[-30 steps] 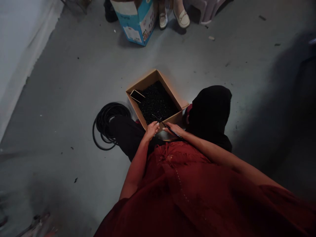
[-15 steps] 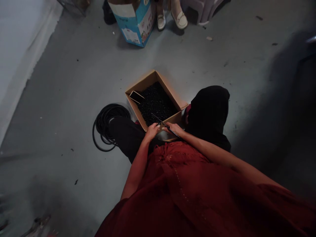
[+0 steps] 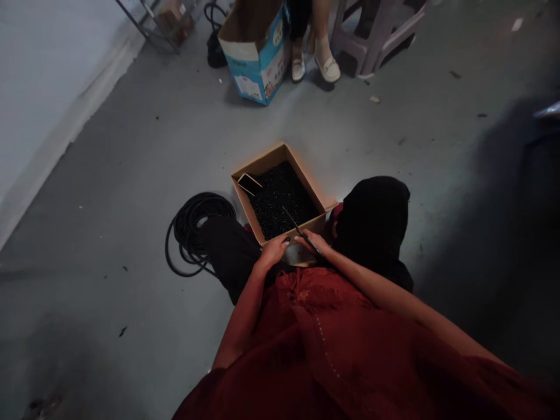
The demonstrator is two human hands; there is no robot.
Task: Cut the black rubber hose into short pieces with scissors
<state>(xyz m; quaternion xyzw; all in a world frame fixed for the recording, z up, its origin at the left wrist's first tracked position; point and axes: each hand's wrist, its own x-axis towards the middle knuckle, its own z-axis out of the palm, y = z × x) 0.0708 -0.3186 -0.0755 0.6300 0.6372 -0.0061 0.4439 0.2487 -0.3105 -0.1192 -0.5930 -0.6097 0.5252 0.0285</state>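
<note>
Both of my hands are hovering close together, not touching, at the near wall of the cardboard box (image 3: 314, 223) between my legs. My left hand (image 3: 275, 252) is pinching a dark piece (image 3: 286, 239), its end just showing at my fingertips; how far it is running back under my palm I cannot tell. My right hand (image 3: 315, 240) is gripping a long, thin dark tool (image 3: 297, 227), which is slanting forward with its tip over the box. Inside, small black bits (image 3: 282, 195) are covering the bottom, and a pale-edged holder (image 3: 250, 184) is leaning by the left wall. Beside my left leg (image 3: 230, 251), a coil of black tubing (image 3: 180, 224) is lying on the grey floor (image 3: 131, 221). Farther out, a blue-and-white carton (image 3: 249, 73) is standing near a co-worker's pale shoes (image 3: 328, 70), and a plastic stool (image 3: 371, 44) is standing to their right.
</note>
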